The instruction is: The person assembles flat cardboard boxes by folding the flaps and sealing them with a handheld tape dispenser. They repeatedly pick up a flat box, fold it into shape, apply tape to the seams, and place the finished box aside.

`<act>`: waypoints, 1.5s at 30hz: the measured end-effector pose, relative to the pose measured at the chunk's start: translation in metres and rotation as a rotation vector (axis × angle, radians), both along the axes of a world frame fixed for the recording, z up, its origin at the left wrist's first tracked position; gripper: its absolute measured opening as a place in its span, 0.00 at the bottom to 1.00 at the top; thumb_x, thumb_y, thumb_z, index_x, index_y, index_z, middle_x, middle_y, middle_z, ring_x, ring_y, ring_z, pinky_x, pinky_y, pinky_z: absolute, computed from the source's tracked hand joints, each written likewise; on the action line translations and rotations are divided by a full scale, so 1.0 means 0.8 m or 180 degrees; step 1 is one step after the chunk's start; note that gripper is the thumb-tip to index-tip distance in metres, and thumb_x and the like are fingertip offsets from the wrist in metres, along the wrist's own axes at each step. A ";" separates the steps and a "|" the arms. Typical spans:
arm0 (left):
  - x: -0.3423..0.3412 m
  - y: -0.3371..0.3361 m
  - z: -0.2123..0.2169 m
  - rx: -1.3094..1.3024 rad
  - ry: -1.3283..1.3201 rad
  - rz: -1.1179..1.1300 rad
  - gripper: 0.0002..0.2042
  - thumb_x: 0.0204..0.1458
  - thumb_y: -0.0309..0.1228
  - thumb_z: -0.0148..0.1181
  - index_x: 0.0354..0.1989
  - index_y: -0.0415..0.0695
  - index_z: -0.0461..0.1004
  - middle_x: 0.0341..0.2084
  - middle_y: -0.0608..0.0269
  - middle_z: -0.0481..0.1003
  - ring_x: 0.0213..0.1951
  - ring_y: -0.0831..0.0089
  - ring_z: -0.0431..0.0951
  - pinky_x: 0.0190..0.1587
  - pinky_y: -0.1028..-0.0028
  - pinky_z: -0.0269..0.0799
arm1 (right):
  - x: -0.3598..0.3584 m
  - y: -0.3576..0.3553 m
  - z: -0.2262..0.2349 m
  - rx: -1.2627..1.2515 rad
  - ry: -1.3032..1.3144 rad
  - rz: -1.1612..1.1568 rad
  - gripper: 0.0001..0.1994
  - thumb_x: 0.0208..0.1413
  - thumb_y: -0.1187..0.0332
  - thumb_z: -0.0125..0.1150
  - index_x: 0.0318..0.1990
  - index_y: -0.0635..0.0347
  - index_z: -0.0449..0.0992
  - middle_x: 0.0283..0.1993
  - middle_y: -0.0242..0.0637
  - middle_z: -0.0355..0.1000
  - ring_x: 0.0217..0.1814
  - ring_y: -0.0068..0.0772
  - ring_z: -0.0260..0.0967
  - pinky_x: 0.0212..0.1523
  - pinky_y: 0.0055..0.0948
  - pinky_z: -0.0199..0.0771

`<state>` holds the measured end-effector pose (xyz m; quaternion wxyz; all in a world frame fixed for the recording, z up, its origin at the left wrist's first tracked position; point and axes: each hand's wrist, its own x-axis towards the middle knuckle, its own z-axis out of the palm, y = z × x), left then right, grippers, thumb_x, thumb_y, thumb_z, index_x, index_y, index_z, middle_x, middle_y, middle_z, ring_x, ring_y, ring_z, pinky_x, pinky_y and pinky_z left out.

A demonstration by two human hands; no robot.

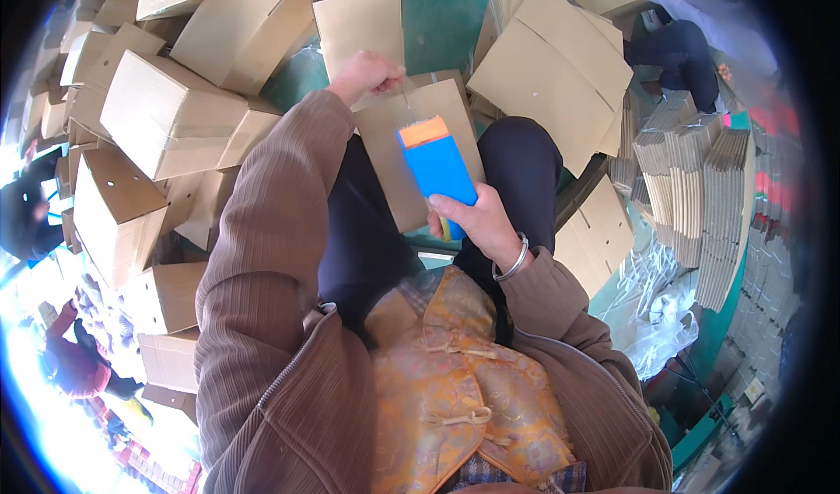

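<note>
My right hand (483,224) grips a flat blue tool with an orange end, which looks like a tape dispenser (440,172). A bit of yellow shows under my fingers. Farther off and to the left, my left hand (372,74) is closed in a pinch on a thin, clear strip (406,98), probably tape, which runs down toward the orange end. Between my knees stands a cardboard box (385,157) with its flat brown face beneath the dispenser. How much of the box lies behind my legs cannot be seen.
Cardboard boxes (179,113) are piled on the left, and an open box (359,21) stands ahead. Flattened cartons (551,74) lean at the right, near bundled cardboard stacks (700,196). Clear plastic wrap (656,310) lies at the lower right. Other people (678,52) are near both sides.
</note>
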<state>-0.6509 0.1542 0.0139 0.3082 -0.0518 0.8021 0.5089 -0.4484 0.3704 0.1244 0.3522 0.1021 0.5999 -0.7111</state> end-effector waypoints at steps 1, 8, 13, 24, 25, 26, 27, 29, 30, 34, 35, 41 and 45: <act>0.006 0.003 -0.007 -0.0082 -0.0023 -0.0171 0.14 0.51 0.38 0.61 0.20 0.41 0.78 0.15 0.66 0.73 0.19 0.76 0.73 0.26 0.75 0.70 | 0.000 -0.001 0.001 -0.0017 -0.0029 -0.0039 0.11 0.56 0.64 0.63 0.36 0.64 0.74 0.26 0.35 0.74 0.27 0.24 0.72 0.31 0.24 0.71; 0.023 -0.014 -0.028 0.1076 -0.0208 -0.0871 0.14 0.55 0.40 0.60 0.42 0.42 0.79 0.40 0.68 0.77 0.42 0.81 0.74 0.44 0.76 0.70 | 0.000 -0.001 0.003 -0.0262 -0.0083 -0.0181 0.11 0.56 0.64 0.63 0.35 0.64 0.73 0.25 0.36 0.74 0.27 0.25 0.72 0.31 0.24 0.70; 0.032 -0.019 -0.031 0.0848 -0.1282 -0.0294 0.20 0.58 0.45 0.56 0.48 0.41 0.77 0.48 0.66 0.76 0.49 0.79 0.73 0.51 0.75 0.68 | 0.001 -0.001 0.002 -0.0117 -0.0097 -0.0114 0.11 0.55 0.64 0.63 0.34 0.64 0.73 0.25 0.36 0.74 0.26 0.24 0.72 0.31 0.24 0.70; 0.034 0.016 0.028 -0.0849 0.0381 -0.1220 0.37 0.58 0.64 0.39 0.43 0.38 0.79 0.39 0.48 0.79 0.48 0.60 0.76 0.53 0.66 0.68 | -0.001 0.000 0.002 -0.0161 -0.0068 -0.0154 0.11 0.56 0.63 0.62 0.32 0.64 0.75 0.25 0.36 0.74 0.25 0.24 0.72 0.29 0.23 0.71; 0.051 0.022 0.032 -0.0897 0.0620 -0.1171 0.38 0.58 0.64 0.39 0.43 0.37 0.79 0.39 0.47 0.79 0.48 0.57 0.76 0.53 0.64 0.68 | 0.000 -0.001 0.002 -0.0179 -0.0063 -0.0160 0.12 0.56 0.62 0.62 0.33 0.64 0.75 0.25 0.37 0.75 0.25 0.24 0.72 0.29 0.24 0.71; 0.058 0.025 0.037 -0.0946 0.0780 -0.1234 0.38 0.57 0.65 0.39 0.44 0.37 0.79 0.39 0.45 0.79 0.48 0.54 0.76 0.53 0.63 0.68 | -0.001 -0.001 0.002 -0.0124 -0.0109 -0.0161 0.12 0.56 0.62 0.62 0.34 0.64 0.74 0.25 0.37 0.75 0.25 0.24 0.73 0.29 0.24 0.72; 0.062 0.027 0.040 -0.1023 0.0796 -0.1196 0.39 0.57 0.66 0.39 0.45 0.37 0.78 0.40 0.44 0.78 0.48 0.53 0.76 0.53 0.62 0.68 | -0.001 0.001 0.003 -0.0189 -0.0029 -0.0194 0.12 0.56 0.62 0.62 0.33 0.64 0.74 0.25 0.37 0.75 0.25 0.24 0.72 0.29 0.24 0.72; 0.061 0.030 0.044 -0.1138 0.0696 -0.1259 0.40 0.56 0.67 0.38 0.46 0.36 0.78 0.41 0.43 0.78 0.49 0.50 0.75 0.54 0.61 0.67 | 0.004 0.006 0.003 -0.0218 0.0040 -0.0243 0.13 0.57 0.61 0.61 0.33 0.64 0.74 0.24 0.37 0.75 0.24 0.24 0.72 0.28 0.24 0.72; 0.060 0.030 0.043 -0.1226 0.0632 -0.1258 0.40 0.55 0.68 0.35 0.47 0.41 0.78 0.47 0.45 0.76 0.54 0.50 0.72 0.57 0.61 0.65 | 0.011 0.009 0.003 -0.0283 -0.0008 -0.0320 0.14 0.57 0.60 0.60 0.33 0.65 0.74 0.24 0.37 0.74 0.22 0.25 0.72 0.27 0.25 0.71; 0.047 0.028 0.035 -0.1367 0.0621 -0.1366 0.42 0.54 0.69 0.36 0.49 0.39 0.77 0.49 0.45 0.75 0.55 0.49 0.71 0.59 0.61 0.63 | 0.068 0.038 -0.001 -0.0022 -0.0451 -0.0144 0.15 0.58 0.58 0.60 0.32 0.64 0.73 0.22 0.37 0.72 0.21 0.26 0.70 0.25 0.25 0.68; 0.046 0.027 0.031 -0.1320 0.0732 -0.1343 0.42 0.54 0.69 0.36 0.49 0.38 0.77 0.49 0.45 0.75 0.55 0.49 0.71 0.59 0.61 0.63 | 0.088 0.042 -0.005 0.0098 -0.0518 -0.0224 0.15 0.58 0.58 0.60 0.31 0.63 0.72 0.22 0.37 0.72 0.21 0.27 0.70 0.25 0.26 0.68; 0.045 0.025 0.017 -0.1298 0.0797 -0.1187 0.41 0.53 0.70 0.36 0.50 0.41 0.77 0.50 0.49 0.76 0.55 0.53 0.72 0.60 0.63 0.62 | 0.184 0.083 0.005 0.0350 -0.0930 -0.0137 0.15 0.59 0.60 0.60 0.34 0.66 0.73 0.24 0.39 0.73 0.24 0.28 0.72 0.27 0.27 0.71; 0.048 0.027 0.021 -0.1237 0.0742 -0.1218 0.41 0.53 0.70 0.36 0.49 0.43 0.78 0.48 0.52 0.77 0.54 0.55 0.73 0.59 0.64 0.63 | 0.220 0.091 0.007 0.0424 -0.0967 -0.0206 0.14 0.59 0.61 0.59 0.35 0.67 0.73 0.25 0.39 0.73 0.22 0.29 0.72 0.26 0.28 0.71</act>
